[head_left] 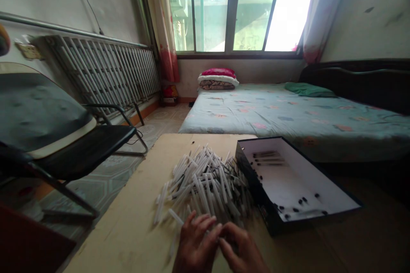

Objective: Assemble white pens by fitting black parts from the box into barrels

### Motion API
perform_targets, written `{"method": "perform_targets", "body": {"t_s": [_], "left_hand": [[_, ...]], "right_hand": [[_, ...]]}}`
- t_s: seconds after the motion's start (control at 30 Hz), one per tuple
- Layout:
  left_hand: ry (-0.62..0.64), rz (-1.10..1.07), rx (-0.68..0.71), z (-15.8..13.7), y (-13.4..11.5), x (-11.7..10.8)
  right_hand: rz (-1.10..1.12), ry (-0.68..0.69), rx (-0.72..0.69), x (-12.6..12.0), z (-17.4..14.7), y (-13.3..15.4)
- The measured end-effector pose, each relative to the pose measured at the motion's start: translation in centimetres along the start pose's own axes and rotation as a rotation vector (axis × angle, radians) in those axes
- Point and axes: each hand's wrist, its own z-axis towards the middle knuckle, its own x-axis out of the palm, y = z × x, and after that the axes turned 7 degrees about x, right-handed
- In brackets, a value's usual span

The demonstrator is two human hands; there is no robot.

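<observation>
Head view: a big pile of white tubes (205, 183) sits in the middle of my counter (134, 222). Most still lie there. Only a few sticks and small black bits are in the box (288, 183) at the right, so lots is left. Low in the frame, my left hand (195, 245) and right hand (240, 249) meet at the pile's near edge, fingers half curled, touching tubes. I cannot tell if they grip one.

Left hand (196, 245) and right hand (241, 251) touching at white tube pile (205, 185) — black box (296, 185) beside, bed (288, 113) beyond
</observation>
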Motion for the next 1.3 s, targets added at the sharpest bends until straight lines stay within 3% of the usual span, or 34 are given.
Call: {"method": "perform_targets", "body": {"t_s": [0.1,0.33,0.47,0.67,0.9,1.07,1.2,1.3], "left_hand": [[0.182,-0.006,0.104,-0.5,0.9,-0.4],[0.361,0.254,0.200,-1.3,1.4,-0.9],[0.382,0.362,0.295,-1.2,1.3,-1.4],[0.309,0.454,0.409,-0.2,1.5,-2.6],[0.315,0.467,0.492,0.8,1.4,-3.6],[0.334,0.467,0.549,0.5,1.5,-3.5],[0.381,0.461,0.505,0.4,1.3,-3.2],[0.494,0.415,0.410,0.5,0.9,-3.1]], "right_hand": [[0.053,0.037,-0.004,1.3,0.0,-1.2],[-0.160,0.077,0.102,0.9,-0.6,-2.4],[-0.133,0.152,0.147,0.1,-0.8,-1.6],[0.286,0.414,0.309,-0.2,-0.3,-0.9],[0.430,0.630,0.448,-1.8,0.3,-1.1],[0.388,0.610,0.375,-2.4,0.2,-0.7],[0.143,0.462,0.269,-1.8,-0.3,-1.2],[-0.094,0.385,0.091,-1.5,-0.8,-1.9]]}}
